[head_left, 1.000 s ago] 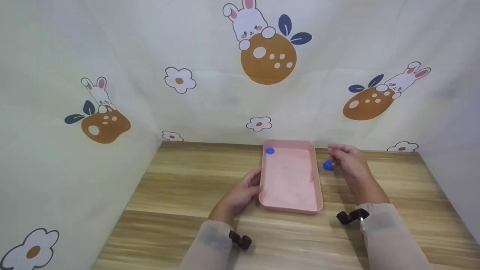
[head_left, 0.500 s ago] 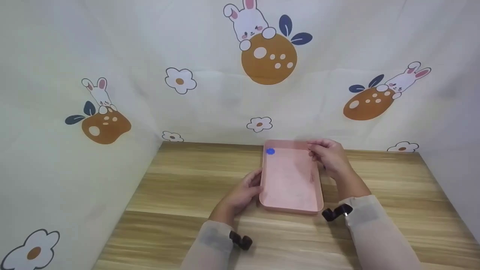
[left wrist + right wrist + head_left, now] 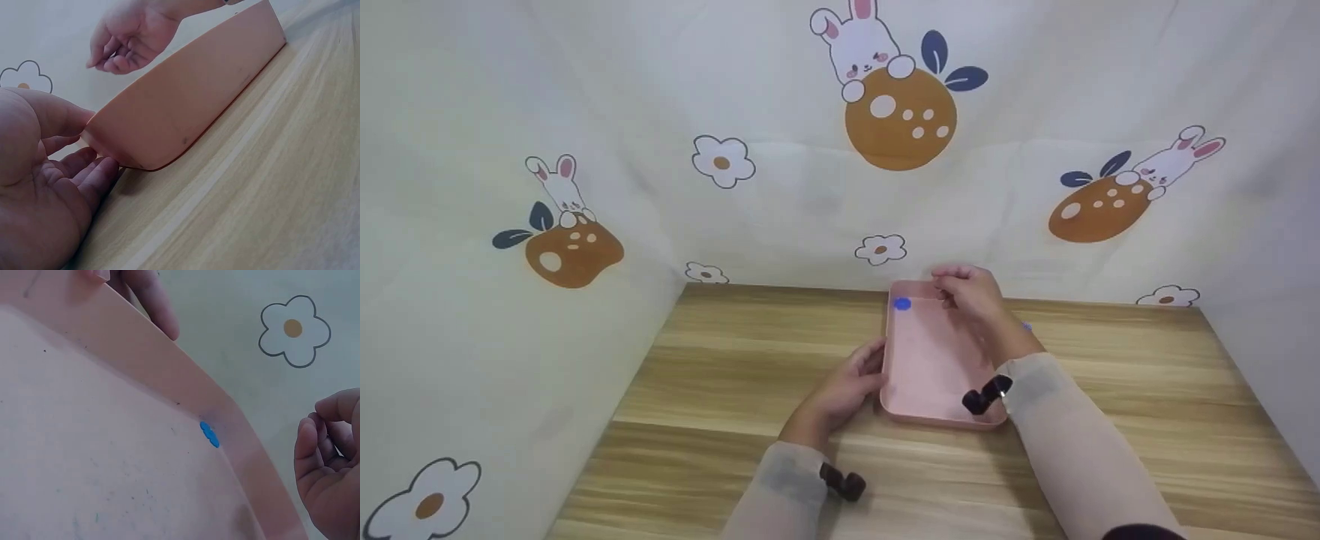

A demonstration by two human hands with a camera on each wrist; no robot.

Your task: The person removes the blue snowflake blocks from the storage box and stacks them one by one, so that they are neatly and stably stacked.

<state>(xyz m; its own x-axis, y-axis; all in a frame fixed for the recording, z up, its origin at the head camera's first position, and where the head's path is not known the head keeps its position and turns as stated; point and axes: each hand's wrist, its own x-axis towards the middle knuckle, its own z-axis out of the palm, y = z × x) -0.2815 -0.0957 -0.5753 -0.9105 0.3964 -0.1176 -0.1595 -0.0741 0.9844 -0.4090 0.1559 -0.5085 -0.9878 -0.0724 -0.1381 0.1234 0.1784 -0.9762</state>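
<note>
A pink tray [image 3: 941,424] lies on the table. My left hand [image 3: 851,382] grips its left side, with the thumb over the rim and fingers against the outer wall in the left wrist view. A small blue flower-shaped piece [image 3: 209,434] lies in the tray's far left corner. Over the tray's far end hovers my right hand [image 3: 971,292], fingers curled, thumb and index tips close together. Nothing shows between them, and I cannot tell whether they hold something small. A blue lump [image 3: 1027,327] on the table right of the tray is mostly hidden behind the right forearm.
The wood-grain table [image 3: 735,352] ends at a pale cloth backdrop [image 3: 780,217] printed with rabbits, fruit and flowers. The tray's far edge is close to that backdrop. A black camera [image 3: 988,395] is strapped on the right wrist, another black camera [image 3: 842,481] on the left.
My right hand has moved left from beside the blue lump to above the tray's far end, fingertips still together. The left hand and tray have stayed in place.
</note>
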